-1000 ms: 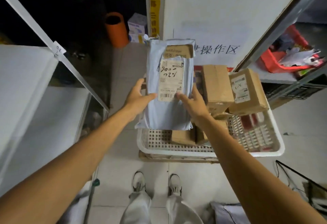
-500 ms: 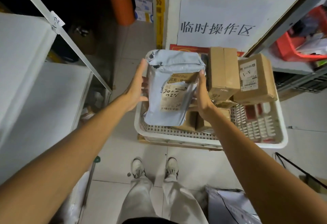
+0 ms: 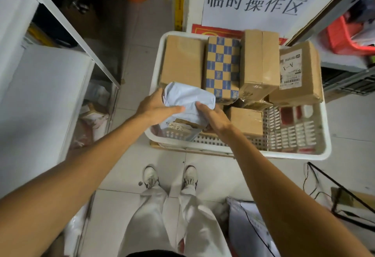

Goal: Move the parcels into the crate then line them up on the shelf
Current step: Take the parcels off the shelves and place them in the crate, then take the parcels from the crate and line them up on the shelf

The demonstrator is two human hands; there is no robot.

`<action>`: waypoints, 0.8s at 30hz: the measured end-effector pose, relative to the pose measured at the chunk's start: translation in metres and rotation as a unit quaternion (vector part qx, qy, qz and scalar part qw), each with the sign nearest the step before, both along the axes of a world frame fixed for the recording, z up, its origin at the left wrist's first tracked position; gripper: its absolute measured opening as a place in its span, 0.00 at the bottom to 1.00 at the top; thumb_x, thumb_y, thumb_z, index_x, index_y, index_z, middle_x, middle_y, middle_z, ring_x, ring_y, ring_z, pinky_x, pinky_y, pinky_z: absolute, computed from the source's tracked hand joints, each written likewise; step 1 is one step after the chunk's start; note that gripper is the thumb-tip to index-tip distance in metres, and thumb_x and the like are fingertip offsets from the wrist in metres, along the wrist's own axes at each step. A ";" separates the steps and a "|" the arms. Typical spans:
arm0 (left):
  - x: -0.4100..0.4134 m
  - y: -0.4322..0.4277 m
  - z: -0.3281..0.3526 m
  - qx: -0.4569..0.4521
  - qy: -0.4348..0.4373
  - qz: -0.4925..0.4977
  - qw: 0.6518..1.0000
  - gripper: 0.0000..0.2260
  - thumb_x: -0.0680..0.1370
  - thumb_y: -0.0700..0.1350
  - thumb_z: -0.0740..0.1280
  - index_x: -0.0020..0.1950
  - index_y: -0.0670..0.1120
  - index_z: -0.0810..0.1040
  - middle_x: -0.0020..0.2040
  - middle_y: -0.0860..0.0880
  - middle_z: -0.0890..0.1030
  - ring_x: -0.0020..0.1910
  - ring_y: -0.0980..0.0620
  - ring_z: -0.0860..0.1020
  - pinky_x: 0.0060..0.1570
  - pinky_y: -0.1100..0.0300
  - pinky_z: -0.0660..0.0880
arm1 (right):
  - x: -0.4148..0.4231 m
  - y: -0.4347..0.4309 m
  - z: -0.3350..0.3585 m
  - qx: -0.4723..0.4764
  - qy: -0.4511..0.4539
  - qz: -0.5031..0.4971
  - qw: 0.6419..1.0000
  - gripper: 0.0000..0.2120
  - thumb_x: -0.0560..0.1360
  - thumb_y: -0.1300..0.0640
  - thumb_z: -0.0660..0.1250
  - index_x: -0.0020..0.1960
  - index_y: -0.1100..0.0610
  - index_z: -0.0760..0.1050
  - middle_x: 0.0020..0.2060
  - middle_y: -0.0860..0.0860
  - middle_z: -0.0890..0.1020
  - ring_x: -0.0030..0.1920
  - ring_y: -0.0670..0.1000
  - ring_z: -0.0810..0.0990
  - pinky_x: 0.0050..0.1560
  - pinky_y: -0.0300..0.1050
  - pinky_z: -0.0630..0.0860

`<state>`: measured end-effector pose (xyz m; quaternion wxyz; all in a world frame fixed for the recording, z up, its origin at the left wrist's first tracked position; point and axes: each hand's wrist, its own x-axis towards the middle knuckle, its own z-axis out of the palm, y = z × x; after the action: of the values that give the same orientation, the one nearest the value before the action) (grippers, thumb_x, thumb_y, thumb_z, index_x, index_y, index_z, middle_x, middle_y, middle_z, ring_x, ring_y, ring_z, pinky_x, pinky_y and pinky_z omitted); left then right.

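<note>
Grey-blue plastic mailer [image 3: 188, 102], crumpled, handwritten label towards me, stands in the near-left corner of the white perforated crate [image 3: 284, 154]. My left hand [image 3: 154, 108] and right hand [image 3: 213, 116] grip it, thumbs over its top. Cardboard boxes [image 3: 182, 62] fill the crate's far side. Pale floor tiles [image 3: 138, 54] lie beneath, with a white shelf [image 3: 40, 94] at left.

White crate [image 3: 294, 155] on brown board [image 3: 162, 146]; tiled floor [image 3: 223, 173]
</note>
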<state>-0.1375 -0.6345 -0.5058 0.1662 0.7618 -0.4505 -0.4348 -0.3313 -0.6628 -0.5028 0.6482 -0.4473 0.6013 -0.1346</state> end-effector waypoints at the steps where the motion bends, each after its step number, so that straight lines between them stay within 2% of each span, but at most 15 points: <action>1: -0.001 0.003 -0.008 -0.016 -0.019 -0.028 0.999 0.35 0.68 0.61 0.73 0.71 0.58 0.63 0.67 0.52 0.74 0.63 0.46 0.73 0.61 0.51 0.72 | 0.000 -0.001 -0.012 0.002 -0.001 0.007 1.000 0.26 0.66 0.33 0.69 0.54 0.52 0.79 0.49 0.54 0.83 0.52 0.59 0.82 0.55 0.59 0.79; 3: 0.004 0.006 -0.022 -0.041 -0.017 -0.065 0.997 0.39 0.69 0.63 0.71 0.74 0.62 0.55 0.72 0.52 0.69 0.67 0.45 0.70 0.64 0.47 0.70 | 0.002 -0.004 -0.029 0.009 -0.010 0.017 1.000 0.30 0.63 0.31 0.70 0.55 0.51 0.79 0.51 0.56 0.84 0.51 0.60 0.83 0.53 0.64 0.79; 6: 0.018 0.007 -0.032 -0.047 -0.039 -0.132 0.989 0.43 0.63 0.68 0.71 0.74 0.62 0.56 0.72 0.51 0.67 0.68 0.45 0.69 0.64 0.44 0.70 | 0.006 -0.006 -0.042 0.025 -0.006 0.026 0.999 0.23 0.71 0.40 0.71 0.59 0.52 0.74 0.55 0.57 0.80 0.53 0.59 0.81 0.52 0.62 0.80; 7: 0.022 0.006 -0.033 -0.033 -0.053 -0.160 0.985 0.43 0.64 0.66 0.72 0.74 0.60 0.57 0.72 0.50 0.66 0.68 0.44 0.69 0.64 0.44 0.70 | 0.008 -0.006 -0.049 0.036 -0.015 0.037 0.999 0.22 0.72 0.43 0.70 0.62 0.52 0.72 0.57 0.56 0.80 0.55 0.59 0.81 0.52 0.61 0.80; 9: 0.023 0.007 -0.035 0.002 -0.110 -0.214 0.971 0.41 0.67 0.59 0.74 0.75 0.54 0.58 0.71 0.48 0.64 0.67 0.41 0.68 0.63 0.45 0.69 | 0.012 -0.001 -0.061 0.048 -0.002 0.040 0.998 0.26 0.72 0.45 0.71 0.66 0.54 0.70 0.60 0.57 0.79 0.56 0.58 0.81 0.54 0.61 0.79; 11: 0.021 0.007 -0.035 0.008 -0.217 -0.282 0.935 0.34 0.71 0.57 0.72 0.73 0.52 0.63 0.69 0.47 0.64 0.66 0.41 0.66 0.63 0.48 0.65 | 0.017 0.005 -0.072 0.021 0.032 0.054 0.998 0.24 0.74 0.50 0.69 0.65 0.58 0.68 0.58 0.57 0.78 0.56 0.57 0.79 0.58 0.59 0.77; 13: 0.019 0.005 -0.038 -0.042 -0.319 -0.362 0.875 0.25 0.73 0.57 0.69 0.69 0.52 0.71 0.67 0.47 0.65 0.66 0.44 0.63 0.63 0.52 0.60 | 0.023 0.006 -0.082 -0.010 0.087 0.097 0.991 0.19 0.77 0.53 0.66 0.63 0.61 0.68 0.55 0.58 0.78 0.55 0.58 0.78 0.59 0.59 0.76; 14: 0.020 0.005 -0.042 -0.070 -0.339 -0.388 0.854 0.23 0.73 0.58 0.68 0.67 0.53 0.72 0.68 0.47 0.65 0.66 0.45 0.62 0.63 0.52 0.58 | 0.025 0.005 -0.087 -0.017 0.108 0.106 0.988 0.19 0.76 0.53 0.66 0.62 0.61 0.69 0.54 0.59 0.78 0.55 0.59 0.79 0.58 0.60 0.76; 16: 0.020 0.001 -0.051 -0.091 -0.324 -0.410 0.848 0.26 0.74 0.58 0.68 0.70 0.54 0.69 0.72 0.48 0.63 0.69 0.45 0.61 0.68 0.53 0.56 | 0.027 -0.001 -0.089 -0.031 0.125 0.109 0.986 0.17 0.76 0.53 0.68 0.60 0.60 0.70 0.51 0.58 0.79 0.52 0.59 0.80 0.54 0.58 0.78; 18: 0.020 -0.002 -0.060 -0.099 -0.293 -0.423 0.852 0.31 0.74 0.58 0.68 0.75 0.54 0.63 0.76 0.48 0.58 0.74 0.45 0.58 0.73 0.53 0.50 | 0.024 -0.010 -0.090 -0.043 0.129 0.125 0.983 0.17 0.75 0.55 0.69 0.60 0.60 0.71 0.49 0.56 0.79 0.49 0.56 0.80 0.45 0.48 0.80; 20: 0.020 -0.007 -0.067 -0.101 -0.278 -0.435 0.850 0.34 0.73 0.58 0.69 0.76 0.55 0.59 0.78 0.48 0.54 0.76 0.45 0.52 0.75 0.53 0.44 | 0.019 -0.017 -0.093 -0.046 0.134 0.139 0.980 0.18 0.75 0.56 0.70 0.61 0.61 0.71 0.48 0.53 0.77 0.46 0.52 0.78 0.39 0.40 0.77; 21: 0.020 -0.010 -0.068 -0.096 -0.263 -0.435 0.856 0.35 0.73 0.57 0.70 0.76 0.55 0.60 0.78 0.48 0.56 0.76 0.46 0.53 0.75 0.53 0.46 | 0.017 -0.018 -0.093 -0.051 0.137 0.145 0.979 0.20 0.75 0.56 0.70 0.63 0.60 0.70 0.49 0.52 0.76 0.47 0.51 0.77 0.41 0.40 0.76; 24: 0.020 -0.011 -0.070 -0.101 -0.208 -0.414 0.880 0.36 0.68 0.54 0.76 0.73 0.52 0.67 0.70 0.49 0.69 0.68 0.47 0.67 0.68 0.55 0.61 | 0.013 -0.013 -0.101 -0.069 0.157 0.172 0.970 0.25 0.74 0.53 0.71 0.66 0.60 0.68 0.53 0.52 0.74 0.52 0.51 0.74 0.50 0.45 0.74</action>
<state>-0.1172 -0.6457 -0.5758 -0.0501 0.5581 -0.7905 -0.2472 -0.3178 -0.6761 -0.6039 0.5265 -0.6033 0.5990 0.0099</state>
